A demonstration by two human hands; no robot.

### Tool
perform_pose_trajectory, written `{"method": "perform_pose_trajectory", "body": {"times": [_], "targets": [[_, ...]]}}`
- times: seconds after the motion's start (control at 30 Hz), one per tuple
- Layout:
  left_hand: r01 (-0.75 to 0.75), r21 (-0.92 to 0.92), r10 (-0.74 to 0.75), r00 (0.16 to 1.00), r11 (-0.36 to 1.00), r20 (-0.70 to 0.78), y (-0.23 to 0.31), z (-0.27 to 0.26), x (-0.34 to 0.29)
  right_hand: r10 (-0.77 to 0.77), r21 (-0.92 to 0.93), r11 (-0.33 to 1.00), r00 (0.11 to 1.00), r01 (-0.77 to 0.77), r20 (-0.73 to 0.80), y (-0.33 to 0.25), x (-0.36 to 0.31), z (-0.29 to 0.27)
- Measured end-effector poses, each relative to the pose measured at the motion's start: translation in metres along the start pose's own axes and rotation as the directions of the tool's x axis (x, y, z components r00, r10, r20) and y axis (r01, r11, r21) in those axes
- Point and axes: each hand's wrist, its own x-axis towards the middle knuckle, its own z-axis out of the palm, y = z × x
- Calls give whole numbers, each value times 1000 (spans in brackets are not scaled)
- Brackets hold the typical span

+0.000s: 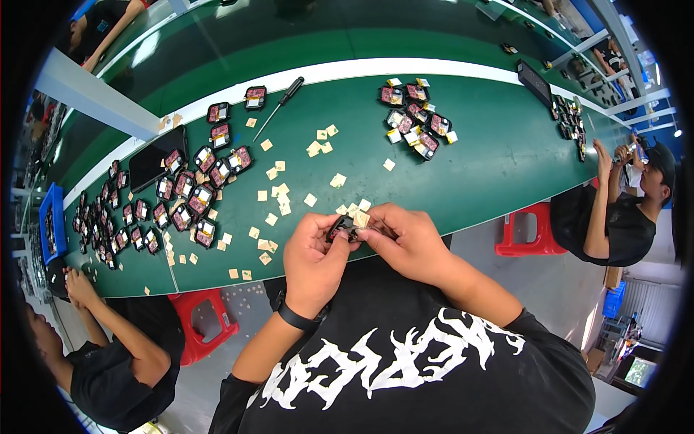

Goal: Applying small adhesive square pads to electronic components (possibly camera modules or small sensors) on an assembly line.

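Near the table's front edge, a small black device housing point(338, 228) is held between my two hands. My left hand point(315, 249) is closed round its left side, thumb on top. My right hand point(408, 242) closes on its right side, thumb and fingers pinched together; the fingers hide much of the housing. Pale square stickers point(361, 218) show right beside my right fingertips; whether one is held I cannot tell. Similar housings with red boards point(201, 197) crowd the table to the left. A smaller cluster with silver and yellow battery packs point(418, 116) lies beyond my hands.
Loose pale squares point(283, 199) are scattered over the green table point(491, 145). A screwdriver point(280, 107) and a black tray point(157, 159) lie at the back left. Co-workers sit at both sides, near red stools point(531, 230). A blue bin point(53, 223) stands far left.
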Motion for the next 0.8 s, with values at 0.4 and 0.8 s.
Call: {"method": "perform_pose_trajectory", "body": {"times": [0.4,0.8], "targets": [[-20,-1,20,1000,1000,10,-4,-3,2,134,184,976,988,-117,-81,5,7,17],[-33,-8,33,998,999,46,-7,-7,3,348,531,783,936,-324,58,-1,13,21]]}}
